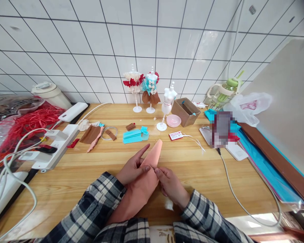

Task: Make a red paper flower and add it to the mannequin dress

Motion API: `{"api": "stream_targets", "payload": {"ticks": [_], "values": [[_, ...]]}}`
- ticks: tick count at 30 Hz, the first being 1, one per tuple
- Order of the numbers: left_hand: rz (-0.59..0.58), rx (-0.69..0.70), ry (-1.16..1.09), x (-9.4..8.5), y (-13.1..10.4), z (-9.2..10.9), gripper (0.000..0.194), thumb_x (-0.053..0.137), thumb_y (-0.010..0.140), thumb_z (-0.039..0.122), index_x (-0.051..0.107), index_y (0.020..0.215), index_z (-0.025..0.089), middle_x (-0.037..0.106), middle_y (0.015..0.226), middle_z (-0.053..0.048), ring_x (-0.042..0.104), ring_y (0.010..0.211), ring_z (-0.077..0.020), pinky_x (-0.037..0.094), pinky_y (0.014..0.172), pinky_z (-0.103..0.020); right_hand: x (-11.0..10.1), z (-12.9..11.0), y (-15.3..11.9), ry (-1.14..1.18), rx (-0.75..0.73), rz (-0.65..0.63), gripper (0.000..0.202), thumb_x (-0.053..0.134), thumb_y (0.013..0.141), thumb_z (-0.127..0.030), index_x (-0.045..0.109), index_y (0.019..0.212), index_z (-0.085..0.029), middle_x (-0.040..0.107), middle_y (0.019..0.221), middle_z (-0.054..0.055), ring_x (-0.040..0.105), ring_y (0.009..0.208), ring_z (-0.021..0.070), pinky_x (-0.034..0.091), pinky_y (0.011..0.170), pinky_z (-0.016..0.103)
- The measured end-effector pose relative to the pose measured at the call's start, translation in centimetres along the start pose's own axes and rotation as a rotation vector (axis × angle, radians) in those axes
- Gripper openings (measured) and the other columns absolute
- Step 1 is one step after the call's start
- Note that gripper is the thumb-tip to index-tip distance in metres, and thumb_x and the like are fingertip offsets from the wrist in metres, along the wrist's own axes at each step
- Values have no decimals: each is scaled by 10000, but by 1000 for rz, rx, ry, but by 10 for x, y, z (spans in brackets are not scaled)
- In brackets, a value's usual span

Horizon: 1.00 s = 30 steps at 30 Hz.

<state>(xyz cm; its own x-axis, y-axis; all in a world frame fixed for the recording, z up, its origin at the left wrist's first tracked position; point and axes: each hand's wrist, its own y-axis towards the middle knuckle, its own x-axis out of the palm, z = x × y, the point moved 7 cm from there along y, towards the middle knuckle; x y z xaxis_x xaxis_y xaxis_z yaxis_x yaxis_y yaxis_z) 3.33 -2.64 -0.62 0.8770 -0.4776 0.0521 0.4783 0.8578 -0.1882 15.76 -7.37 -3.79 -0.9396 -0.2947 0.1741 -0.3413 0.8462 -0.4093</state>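
A long piece of salmon-pink paper [139,194], likely crepe paper, slants across the table's front from my lap to a narrow far tip. My left hand [131,171] grips it from the left, thumb on top and index finger stretched out past it. Opposite, my right hand [172,185] pinches the paper's right edge between thumb and fingers, close to the left thumb. The paper puckers where the two hands meet. Past the tip lie folded turquoise paper strips [132,136] and a small red-and-white packet [176,135] with pale strings.
Behind stand two dressed mini mannequins [135,89] [151,88], a bare white one [168,98], a pink bowl [173,120] and a cardboard box [183,113]. A power strip [55,148] with cables lies left. A blurred-out object [222,130] and coloured paper sheets [268,162] are right.
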Motion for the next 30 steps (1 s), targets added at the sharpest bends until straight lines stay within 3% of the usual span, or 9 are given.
{"api": "stream_targets", "payload": {"ticks": [11,18,30], "values": [[-18,-8,-31,-1,0,-1,968,671,770,391,48,1484,196,427,541,98,274,463,-51,175,432,-169,-7,1,-1,-44,54,7,501,463,777,-685,517,773,-187,264,447,-100,205,313,45,229,282,199],[-43,-28,-5,-1,0,-1,997,679,765,407,33,1485,167,370,519,101,256,459,-51,155,425,-173,-7,-2,-6,-46,94,-83,494,452,794,-675,519,829,-187,280,467,-101,231,329,51,290,295,204],[-87,-14,-58,6,-2,-2,1003,681,762,416,22,1484,191,449,575,68,337,481,-62,203,444,-172,-3,-9,-1,-124,73,5,520,450,760,-716,484,746,-197,314,493,-81,255,351,57,241,334,220]]}}
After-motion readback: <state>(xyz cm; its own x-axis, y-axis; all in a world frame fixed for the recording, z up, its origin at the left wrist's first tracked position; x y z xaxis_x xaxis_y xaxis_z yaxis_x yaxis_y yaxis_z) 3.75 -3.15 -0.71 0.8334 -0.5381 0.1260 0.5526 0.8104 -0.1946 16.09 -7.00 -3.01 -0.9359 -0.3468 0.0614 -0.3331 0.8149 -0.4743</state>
